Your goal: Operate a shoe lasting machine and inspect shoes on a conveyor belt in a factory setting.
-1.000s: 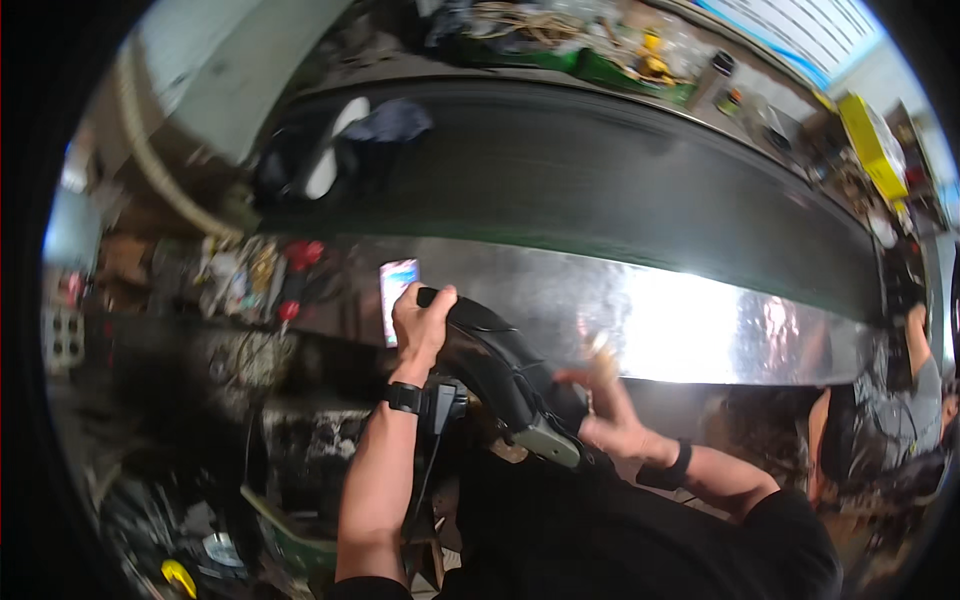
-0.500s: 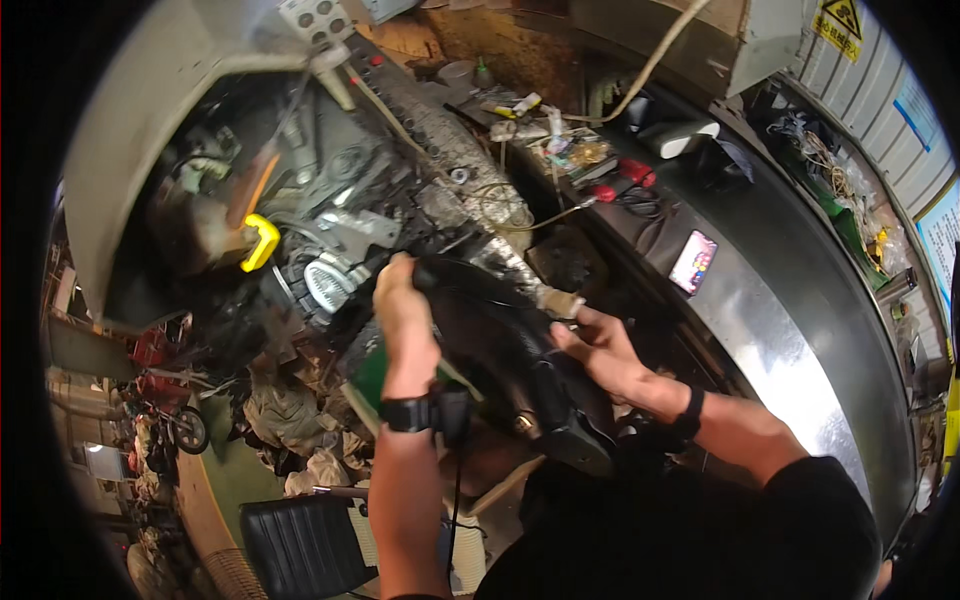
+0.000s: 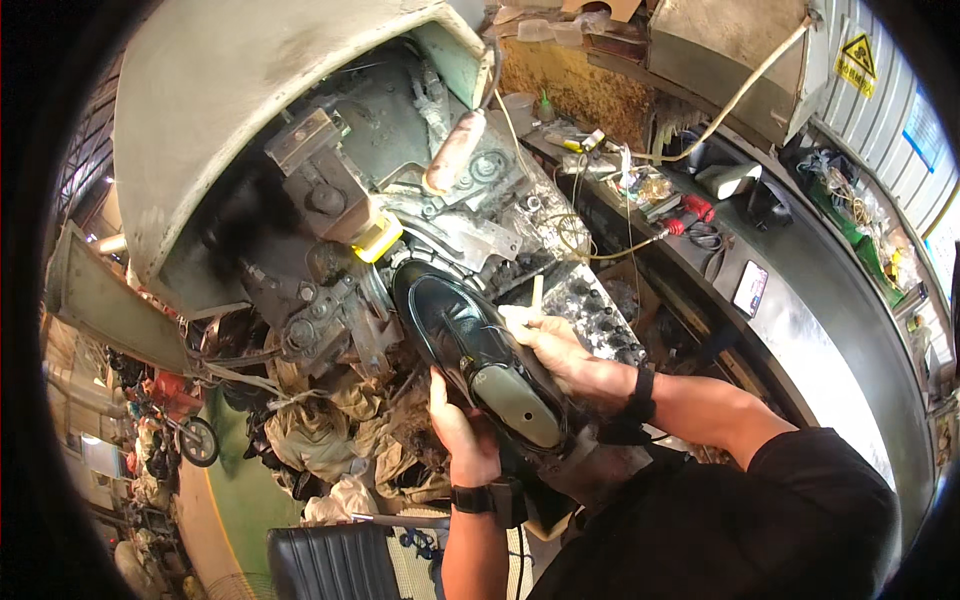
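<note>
A glossy black leather shoe [image 3: 447,312] points its toe at the machine. A grey-green shoe last [image 3: 516,405] with a small hole fills its opening. From the near left side my left hand [image 3: 460,428] grips the shoe, thumb along its side, other fingers partly hidden. On the right side of the shoe my right hand [image 3: 556,348] is closed, with a small pale piece [image 3: 519,320] at its fingertips; I cannot make out its kind. Just beyond the toe sits the machine's yellow part [image 3: 379,238].
A large grey hood [image 3: 230,90] arches over the machine. To the right, a metal bench [image 3: 830,350] carries a phone [image 3: 750,289] and a red tool [image 3: 690,214]. Cloth bundles [image 3: 320,435] lie left of my left hand, near a black chair [image 3: 330,565].
The shoe has turned so its shiny upper and the last show. My left hand has moved from the far end to the near left side. The view has shifted and the machine looks brighter.
</note>
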The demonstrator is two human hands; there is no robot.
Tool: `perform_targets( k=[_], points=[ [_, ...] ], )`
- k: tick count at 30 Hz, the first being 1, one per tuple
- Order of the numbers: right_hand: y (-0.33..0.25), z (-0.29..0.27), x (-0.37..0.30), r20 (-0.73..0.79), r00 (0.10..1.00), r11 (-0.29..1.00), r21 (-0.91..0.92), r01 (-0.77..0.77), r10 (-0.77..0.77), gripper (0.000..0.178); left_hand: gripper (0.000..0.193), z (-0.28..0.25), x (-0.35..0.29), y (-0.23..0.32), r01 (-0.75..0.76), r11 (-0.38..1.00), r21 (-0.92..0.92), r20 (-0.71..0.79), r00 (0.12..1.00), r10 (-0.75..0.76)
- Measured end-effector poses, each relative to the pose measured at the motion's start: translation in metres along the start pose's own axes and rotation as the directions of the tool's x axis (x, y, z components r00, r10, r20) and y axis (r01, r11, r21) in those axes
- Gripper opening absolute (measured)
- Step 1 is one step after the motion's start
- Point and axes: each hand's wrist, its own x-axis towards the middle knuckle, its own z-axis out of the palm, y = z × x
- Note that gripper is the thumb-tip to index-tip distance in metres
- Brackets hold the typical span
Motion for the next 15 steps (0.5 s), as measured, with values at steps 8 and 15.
perform_targets(
  k=[8,15],
  points=[
    [0.008,0.009,0.033,-0.007,0.999,0.999,0.009,-0.041,0.041,0.020,0.040,-0.021,0.049,0.007,0.044,0.996,-0.078,-0.002,0.999,-0.045],
    [0.018,0.002,0.048,-0.103,0.993,0.994,-0.083,-0.068,0.059,0.020,0.040,-0.018,0.055,0.011,0.044,0.994,-0.099,0.028,0.999,-0.042]
  ],
)
